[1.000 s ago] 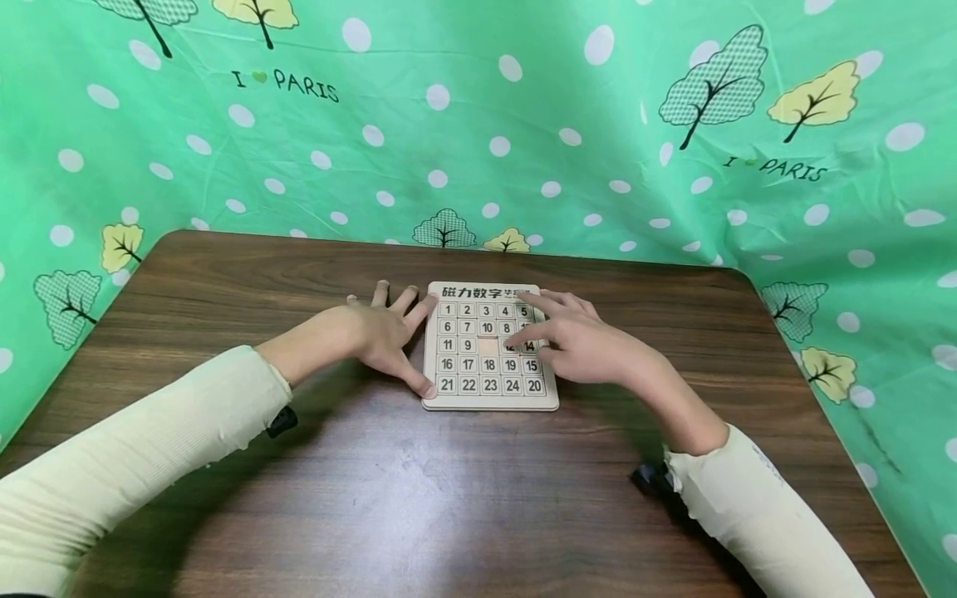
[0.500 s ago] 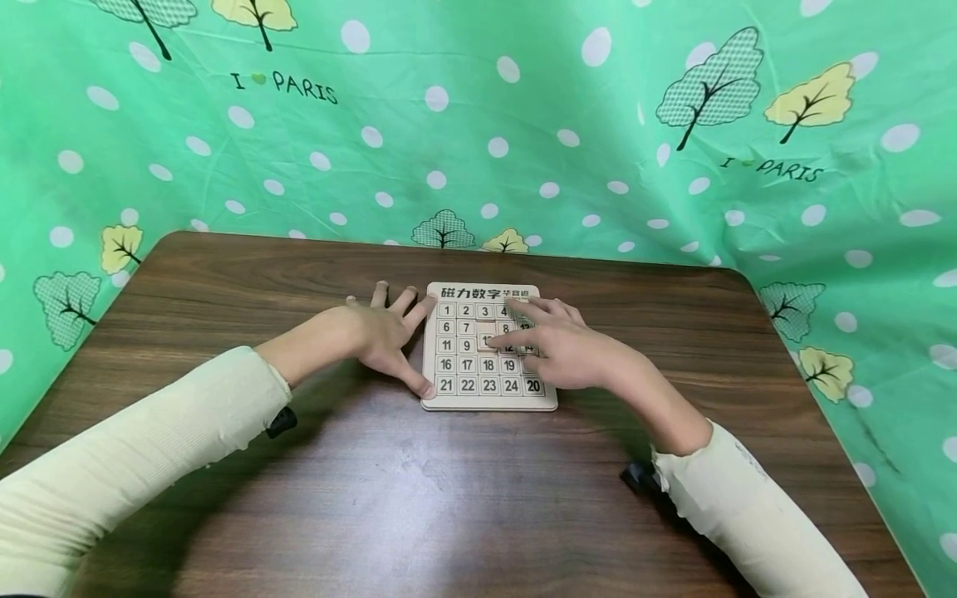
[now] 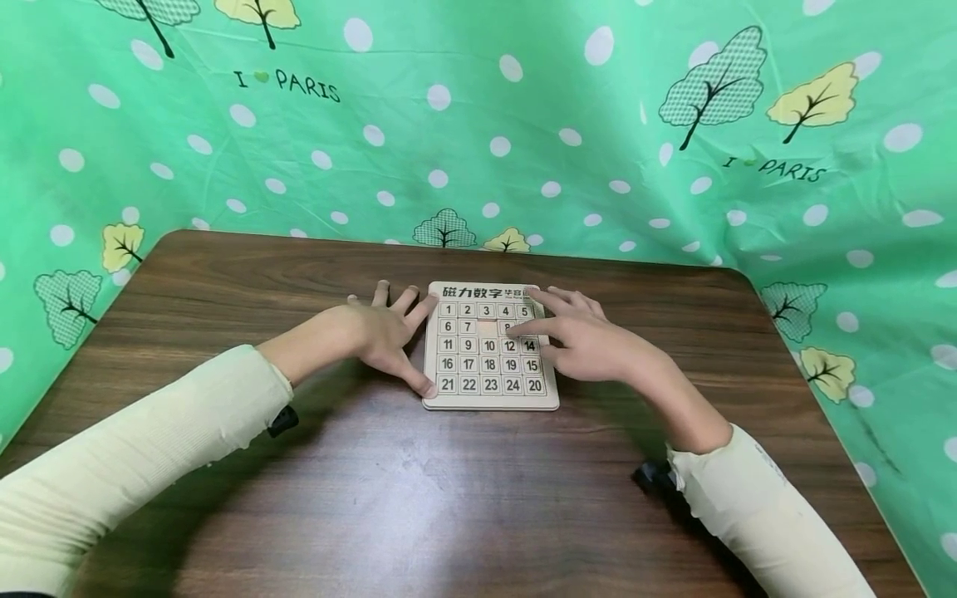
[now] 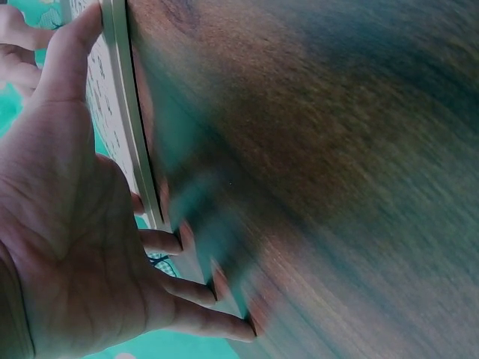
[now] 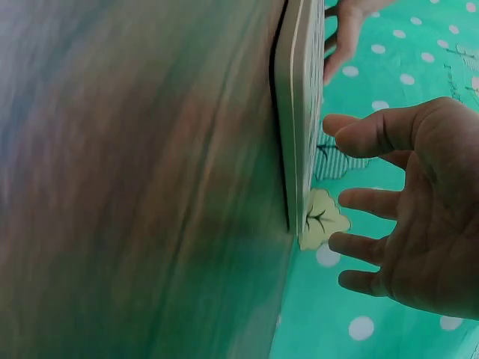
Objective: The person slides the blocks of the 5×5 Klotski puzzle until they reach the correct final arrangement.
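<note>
A cream number sliding puzzle [image 3: 489, 404] lies flat on the table, its tiles in a square grid under a printed heading. One gap [image 3: 488, 327] shows in the second row, between tiles 7 and 8; tile 10 [image 3: 489, 345] sits directly below it. My left hand [image 3: 381, 336] spreads along the puzzle's left side, thumb on the lower left corner and index finger at the upper left edge. Over the right side reaches my right hand [image 3: 591, 340], index fingertip at tile 8 [image 3: 507, 327]. Its fingers partly hide the right column. The right wrist view shows its fingers extended and apart.
The dark wood-grain table [image 3: 419, 498] extends around the puzzle on all sides. Green dotted cloth [image 3: 463, 124] hangs behind the table and along its sides. Dark objects sit by both cuffs, such as the one under the right sleeve [image 3: 755, 507].
Tile 10 has slid down one row, so the gap is now above it. My right hand moved left over the tiles, then back right to tile 8. The left hand stays put.
</note>
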`<state>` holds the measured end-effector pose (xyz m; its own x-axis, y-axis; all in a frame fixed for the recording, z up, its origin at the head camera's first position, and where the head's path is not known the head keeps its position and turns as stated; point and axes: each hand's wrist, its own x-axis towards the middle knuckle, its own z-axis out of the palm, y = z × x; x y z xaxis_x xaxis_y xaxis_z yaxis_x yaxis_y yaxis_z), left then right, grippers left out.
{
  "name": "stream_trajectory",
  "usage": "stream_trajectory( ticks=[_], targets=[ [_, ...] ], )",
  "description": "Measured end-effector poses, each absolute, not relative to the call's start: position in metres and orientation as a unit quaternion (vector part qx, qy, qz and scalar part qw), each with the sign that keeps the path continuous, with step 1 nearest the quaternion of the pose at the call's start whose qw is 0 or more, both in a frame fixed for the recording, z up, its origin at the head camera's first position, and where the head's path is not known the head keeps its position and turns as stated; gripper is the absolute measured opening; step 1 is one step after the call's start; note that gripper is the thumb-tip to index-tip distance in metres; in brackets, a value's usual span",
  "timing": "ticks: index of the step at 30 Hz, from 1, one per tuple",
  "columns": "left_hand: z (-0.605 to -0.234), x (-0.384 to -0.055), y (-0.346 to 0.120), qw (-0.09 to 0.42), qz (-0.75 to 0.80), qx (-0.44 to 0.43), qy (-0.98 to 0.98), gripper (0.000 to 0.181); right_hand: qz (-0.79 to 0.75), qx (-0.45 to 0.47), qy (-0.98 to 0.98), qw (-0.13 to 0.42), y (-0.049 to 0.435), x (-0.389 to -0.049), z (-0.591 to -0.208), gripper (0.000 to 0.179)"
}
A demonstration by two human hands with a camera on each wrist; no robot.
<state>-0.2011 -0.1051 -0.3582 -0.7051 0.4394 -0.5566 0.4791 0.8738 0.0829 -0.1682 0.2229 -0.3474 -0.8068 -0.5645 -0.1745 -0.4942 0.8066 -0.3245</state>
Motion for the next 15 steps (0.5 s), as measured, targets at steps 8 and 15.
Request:
stream_trajectory(
  ticks=[8, 15],
  targets=[
    [-0.3588, -0.2021, -0.105, 0.297, -0.04, 0.249, 0.921, 0.154, -0.134, -0.272, 0.943, 0.14, 0.229, -0.1717, -0.3454, 0.048],
    [-0.3587, -0.2015, -0.1047, 0.297, -0.031, 0.249, 0.921, 0.155, -0.121, -0.263, 0.945, 0.154, 0.2209, -0.1755, -0.3494, 0.057]
  ],
)
